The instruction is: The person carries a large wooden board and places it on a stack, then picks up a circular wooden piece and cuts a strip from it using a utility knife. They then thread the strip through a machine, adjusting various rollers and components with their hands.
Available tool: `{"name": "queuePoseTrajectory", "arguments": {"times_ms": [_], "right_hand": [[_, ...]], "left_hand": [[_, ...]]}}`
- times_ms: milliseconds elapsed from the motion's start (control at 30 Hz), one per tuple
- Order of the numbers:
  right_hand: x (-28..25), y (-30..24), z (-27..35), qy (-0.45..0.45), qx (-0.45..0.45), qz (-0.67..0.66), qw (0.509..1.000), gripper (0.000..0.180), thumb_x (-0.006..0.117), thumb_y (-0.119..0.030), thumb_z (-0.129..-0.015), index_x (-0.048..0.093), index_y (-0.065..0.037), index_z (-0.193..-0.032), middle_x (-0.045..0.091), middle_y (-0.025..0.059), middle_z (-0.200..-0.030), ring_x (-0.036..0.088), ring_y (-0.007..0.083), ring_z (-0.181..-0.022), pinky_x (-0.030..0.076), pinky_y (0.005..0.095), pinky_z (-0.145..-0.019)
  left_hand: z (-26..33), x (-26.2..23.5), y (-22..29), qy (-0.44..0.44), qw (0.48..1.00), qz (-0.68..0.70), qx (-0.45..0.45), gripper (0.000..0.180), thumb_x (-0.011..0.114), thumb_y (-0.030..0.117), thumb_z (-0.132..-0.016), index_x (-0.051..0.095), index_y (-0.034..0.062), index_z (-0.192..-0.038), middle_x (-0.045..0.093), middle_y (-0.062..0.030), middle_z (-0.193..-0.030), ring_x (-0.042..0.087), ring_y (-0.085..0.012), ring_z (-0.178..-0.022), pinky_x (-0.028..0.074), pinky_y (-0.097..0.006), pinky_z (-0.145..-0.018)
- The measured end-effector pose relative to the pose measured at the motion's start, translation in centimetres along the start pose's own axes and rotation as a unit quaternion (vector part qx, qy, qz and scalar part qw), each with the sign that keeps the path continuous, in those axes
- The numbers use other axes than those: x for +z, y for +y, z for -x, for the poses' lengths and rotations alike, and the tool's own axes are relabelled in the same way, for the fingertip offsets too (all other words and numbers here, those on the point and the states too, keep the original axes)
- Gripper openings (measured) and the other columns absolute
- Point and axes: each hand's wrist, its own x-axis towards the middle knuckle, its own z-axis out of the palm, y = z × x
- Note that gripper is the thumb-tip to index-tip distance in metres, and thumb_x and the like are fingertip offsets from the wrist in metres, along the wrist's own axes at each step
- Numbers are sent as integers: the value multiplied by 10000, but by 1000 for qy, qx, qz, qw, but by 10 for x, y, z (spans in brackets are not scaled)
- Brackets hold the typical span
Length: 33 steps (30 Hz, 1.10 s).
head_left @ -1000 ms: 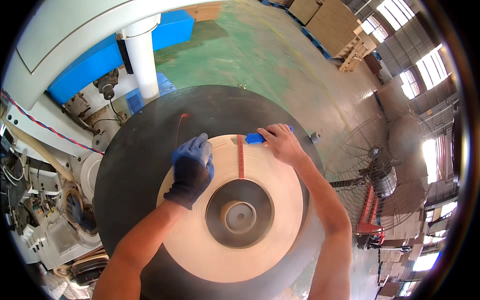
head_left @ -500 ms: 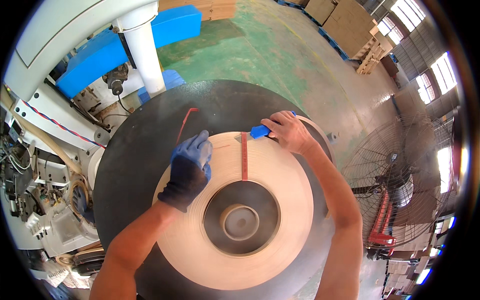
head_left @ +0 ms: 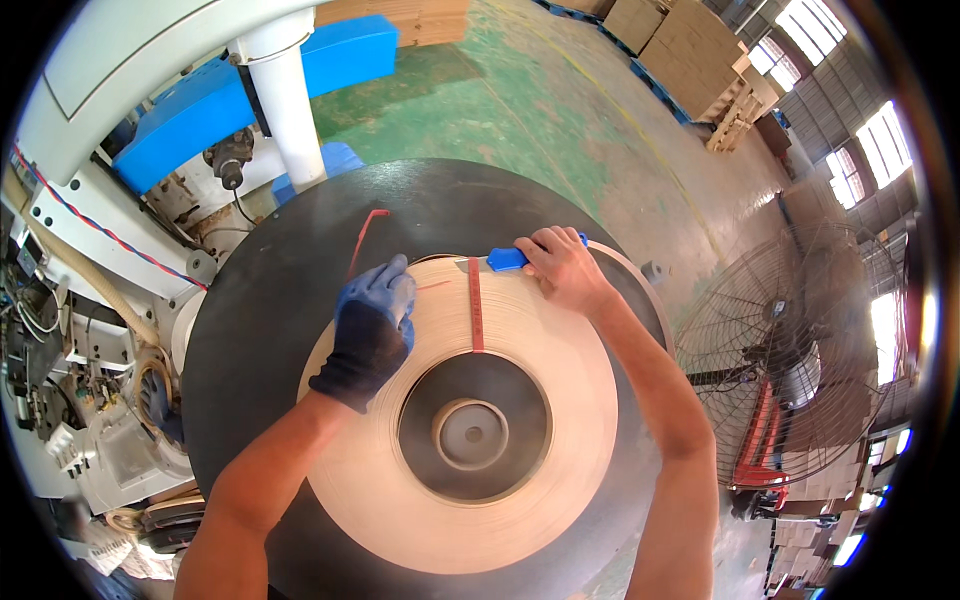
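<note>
Cream-coloured and tightly wound, a broad roll (head_left: 470, 530) lies flat on a black round table (head_left: 240, 350). A red strap (head_left: 476, 310) crosses its face at twelve o'clock. At one o'clock the bare right hand (head_left: 567, 265) is closed around a blue-handled knife (head_left: 507, 260), the blade at the strap's outer end. The left hand (head_left: 375, 310), in a blue glove (darker toward the cuff), lies over the roll at eleven o'clock; whether it pinches the red strip (head_left: 361, 240) reaching it, I cannot tell. A caged fan (head_left: 785, 345) stands toward three o'clock.
</note>
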Motion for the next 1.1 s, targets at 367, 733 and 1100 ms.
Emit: {"name": "queuePoseTrajectory", "arguments": {"times_ms": [367, 733, 1100], "right_hand": [[-17, 23, 12, 151, 129, 41, 979, 308, 614, -84, -895, 620, -39, -1200, 600, 174, -900, 568, 381, -877, 451, 482, -808], [-39, -127, -9, -100, 456, -214, 858, 381, 771, -350, -772, 673, -1, -888, 658, 135, -771, 609, 255, -670, 490, 371, -637], [-27, -158, -8, 34, 507, -533, 676, 148, 645, -149, -892, 635, -1, -894, 665, 86, -721, 555, 118, -511, 435, 260, -479]], "left_hand": [[3, 12, -9, 37, 998, -38, 15, 206, 611, -6, -721, 637, 19, -923, 678, -190, -1028, 648, -364, -946, 511, -467, -801], [-4, -4, 7, 85, 995, 46, 17, 139, 632, 28, -796, 654, 25, -933, 671, -157, -897, 642, -358, -857, 501, -437, -743], [-9, -1, 2, 146, 978, 144, -28, 133, 608, 69, -849, 667, 12, -952, 650, -180, -767, 631, -389, -726, 497, -465, -660]]}}
